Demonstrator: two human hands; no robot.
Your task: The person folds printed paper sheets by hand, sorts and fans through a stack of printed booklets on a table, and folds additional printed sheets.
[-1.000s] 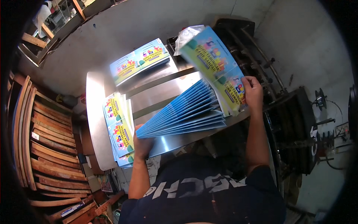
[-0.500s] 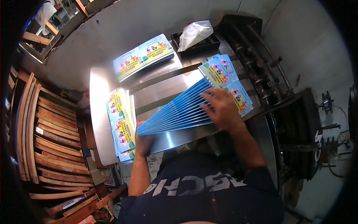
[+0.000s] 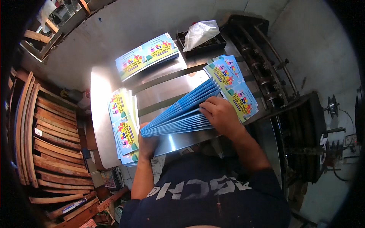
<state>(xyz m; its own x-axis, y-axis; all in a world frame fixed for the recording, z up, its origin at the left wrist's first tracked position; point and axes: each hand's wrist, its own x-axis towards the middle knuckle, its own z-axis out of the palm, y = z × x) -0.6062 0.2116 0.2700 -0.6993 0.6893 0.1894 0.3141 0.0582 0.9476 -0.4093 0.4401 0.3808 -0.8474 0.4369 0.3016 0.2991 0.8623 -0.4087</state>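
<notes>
A fan of blue printed sheets point(image 3: 180, 110) spreads above the metal table, narrow at its left end and splayed at its right. My left hand point(image 3: 147, 145) is closed on the narrow end; the sheets hide most of its fingers. At the splayed edge my right hand point(image 3: 220, 114) has its fingers bent and pinched against the sheets, with a wider gap in the fan there. Just beyond that hand lie loose printed covers point(image 3: 234, 85) with colourful cartoon pictures. A further pile of covers point(image 3: 123, 127) rests to the left of my left hand.
A neat stack of covers point(image 3: 147, 55) sits at the back of the metal table point(image 3: 167, 85). Beside it, a dark tray point(image 3: 203, 47) holds a white plastic bag point(image 3: 200, 35). Machine rollers point(image 3: 266, 76) border the right side. Wooden slats point(image 3: 57, 140) stand at the left.
My right hand has moved slightly left and down, its spread fingers now bent onto the sheets. The fan's even spacing has broken into an upper and a lower bunch. My left hand stays put.
</notes>
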